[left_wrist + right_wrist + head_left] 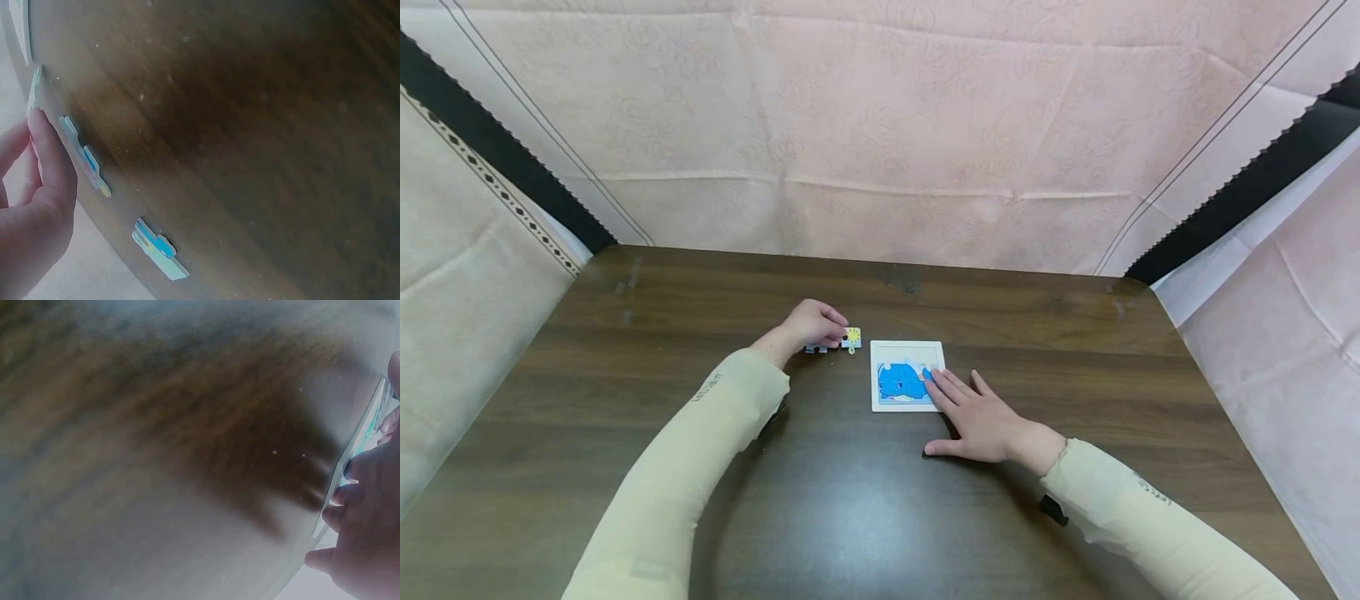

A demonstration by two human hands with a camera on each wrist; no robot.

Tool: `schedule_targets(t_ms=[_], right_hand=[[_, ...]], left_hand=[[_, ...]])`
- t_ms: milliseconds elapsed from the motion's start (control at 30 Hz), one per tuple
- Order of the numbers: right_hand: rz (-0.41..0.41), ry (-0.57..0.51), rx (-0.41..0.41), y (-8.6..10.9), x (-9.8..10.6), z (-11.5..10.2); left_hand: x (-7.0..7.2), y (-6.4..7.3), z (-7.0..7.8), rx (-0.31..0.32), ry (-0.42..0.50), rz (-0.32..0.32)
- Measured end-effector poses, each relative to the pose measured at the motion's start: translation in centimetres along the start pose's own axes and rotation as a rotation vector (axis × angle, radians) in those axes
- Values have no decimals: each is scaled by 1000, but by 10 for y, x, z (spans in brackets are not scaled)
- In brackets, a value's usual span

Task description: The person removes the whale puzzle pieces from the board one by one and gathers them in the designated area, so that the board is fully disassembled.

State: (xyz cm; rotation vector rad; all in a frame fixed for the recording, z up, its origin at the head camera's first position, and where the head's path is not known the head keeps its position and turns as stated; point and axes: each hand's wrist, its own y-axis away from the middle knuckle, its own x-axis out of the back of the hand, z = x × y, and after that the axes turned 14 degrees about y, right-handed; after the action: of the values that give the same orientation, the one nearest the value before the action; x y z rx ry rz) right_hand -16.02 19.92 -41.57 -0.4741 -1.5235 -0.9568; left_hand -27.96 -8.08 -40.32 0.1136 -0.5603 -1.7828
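My left hand (812, 323) pinches a jigsaw puzzle piece (853, 337) with a yellow sun on it, left of the puzzle board. In the left wrist view, thumb and fingers hold that piece (35, 87) by its near end, so it shows almost edge-on. The white-framed puzzle board (906, 340) lies flat, with a blue whale picture across its lower part and a paler upper area. My right hand (983, 421) is spread, its straight fingertips resting over the board's right side. In the right wrist view, the fingers overlap the board's edge (331, 487).
Beside my left hand lie more puzzle pieces, one (86, 157) close to the fingers and another (159, 250) farther off. A brown wooden table (850, 508) carries everything. Pale pink cloth (880, 125) hangs behind the table and at both sides.
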Motion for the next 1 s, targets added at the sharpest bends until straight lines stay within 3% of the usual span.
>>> schedule_targets(t_ms=[600,867,1000], right_hand=[[12,-2,13,-2,-2,1],[5,4,8,-2,-1,0],[19,6,10,-1,-2,0]], left_hand=[[3,4,3,14,37,9],[7,1,4,-8,49,-57],[1,3,6,-35,73,-149]])
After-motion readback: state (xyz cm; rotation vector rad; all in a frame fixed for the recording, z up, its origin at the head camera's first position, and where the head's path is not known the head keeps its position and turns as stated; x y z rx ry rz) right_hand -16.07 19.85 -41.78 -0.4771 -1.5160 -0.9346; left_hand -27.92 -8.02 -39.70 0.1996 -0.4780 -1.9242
